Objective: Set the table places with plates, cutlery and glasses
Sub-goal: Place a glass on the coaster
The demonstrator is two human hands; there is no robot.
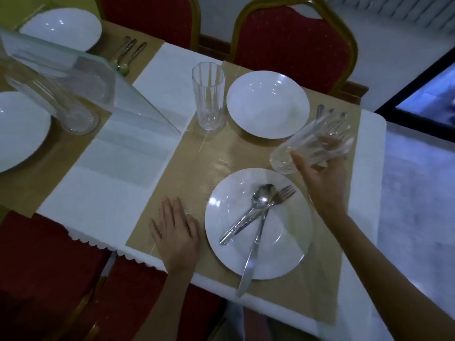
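Note:
My right hand grips a clear ribbed glass, tilted on its side in the air above the gold placemat, right of the near plate. The near white plate carries a spoon, a fork and a knife crossed on it. My left hand rests flat on the placemat, left of that plate. Across the mat stands a second white plate with an upright glass on its left and cutlery handles on its right, partly hidden behind the held glass.
Two more plates, cutlery and a glass lie on the left placemats, behind a clear acrylic menu stand. Red chairs ring the white-clothed table. The table edge runs near my right arm.

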